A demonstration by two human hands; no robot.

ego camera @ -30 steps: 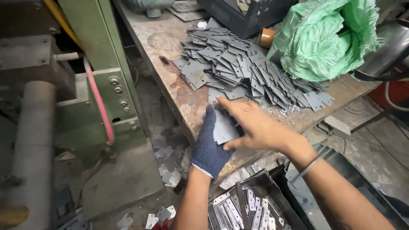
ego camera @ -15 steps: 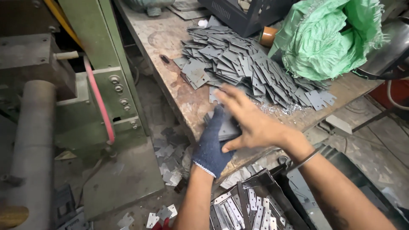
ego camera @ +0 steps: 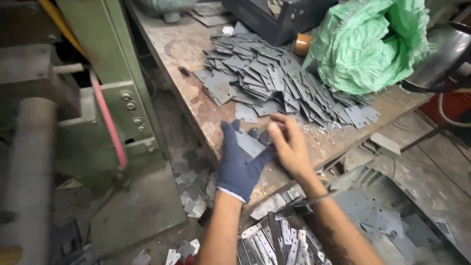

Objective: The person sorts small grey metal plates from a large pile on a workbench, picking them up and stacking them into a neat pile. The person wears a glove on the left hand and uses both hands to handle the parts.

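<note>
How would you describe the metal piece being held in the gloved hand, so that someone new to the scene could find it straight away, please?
Start at the worn wooden workbench with its big heap of grey metal plates. At the bench's near edge, the left hand wears a dark blue glove. The small flat grey plate lies in its palm, the bare right hand touching it; unlike the heaped plates, it is held off the bench.
</note>
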